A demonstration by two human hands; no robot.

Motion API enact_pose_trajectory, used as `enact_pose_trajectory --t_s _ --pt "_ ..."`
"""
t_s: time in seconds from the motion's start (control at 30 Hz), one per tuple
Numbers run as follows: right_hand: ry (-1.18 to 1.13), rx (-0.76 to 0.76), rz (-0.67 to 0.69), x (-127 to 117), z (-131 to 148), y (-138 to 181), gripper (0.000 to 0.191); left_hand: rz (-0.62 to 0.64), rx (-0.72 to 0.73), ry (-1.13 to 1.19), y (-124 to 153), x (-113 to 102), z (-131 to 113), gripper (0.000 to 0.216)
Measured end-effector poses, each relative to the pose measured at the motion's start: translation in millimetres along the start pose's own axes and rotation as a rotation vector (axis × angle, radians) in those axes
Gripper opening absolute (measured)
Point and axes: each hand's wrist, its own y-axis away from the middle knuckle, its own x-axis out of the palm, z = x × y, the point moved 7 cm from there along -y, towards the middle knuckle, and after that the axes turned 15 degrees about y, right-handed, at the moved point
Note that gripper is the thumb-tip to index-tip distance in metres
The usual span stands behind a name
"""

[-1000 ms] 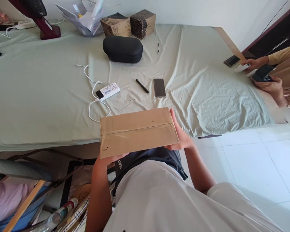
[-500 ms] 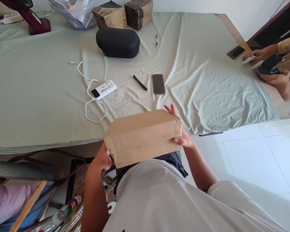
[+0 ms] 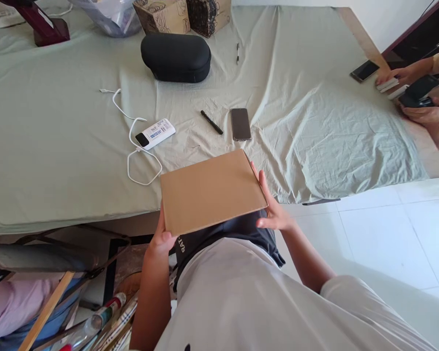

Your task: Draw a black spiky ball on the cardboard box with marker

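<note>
Two hands hold a flat brown cardboard box [image 3: 212, 192] over the lap, beside the green-sheeted table [image 3: 58, 146]: left hand [image 3: 163, 240] fingers hidden beneath, right hand [image 3: 272, 212] fingers pressed together along its end. Dark shorts [image 3: 227, 231] read "RAT".

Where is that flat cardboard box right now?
In the head view's centre, the cardboard box is held between the left hand and right hand, just this side of the phone.

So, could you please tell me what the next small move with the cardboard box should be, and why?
Probably lower the cardboard box onto the green sheet just ahead: left hand and right hand hold its ends above the table's near edge, and the cloth there, short of the power bank and phone, is bare.
</note>
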Motion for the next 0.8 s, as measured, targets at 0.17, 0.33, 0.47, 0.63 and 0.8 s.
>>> enact_pose_trajectory --t_s 0.17,0.33,0.47,0.63,0.8 --pt "-0.153 0.298 -0.062 12 -18 2 0.106 0.073 0.135 -0.150 -6 2 -10 0.094" --pt "-0.186 0.400 -0.074 16 -24 -5 0.102 0.142 0.182 -0.270 -13 5 -18 0.102" --pt "-0.213 0.382 -0.104 16 -27 -8 0.097 0.127 0.186 -0.291 -16 3 -19 0.105" --pt "-0.186 0.426 -0.149 18 -35 -6 0.100 0.050 0.230 -0.235 -30 8 -21 0.094" --pt "-0.138 0.489 -0.261 11 -47 -6 0.100 -0.001 0.188 -0.228 -53 17 -16 0.089"
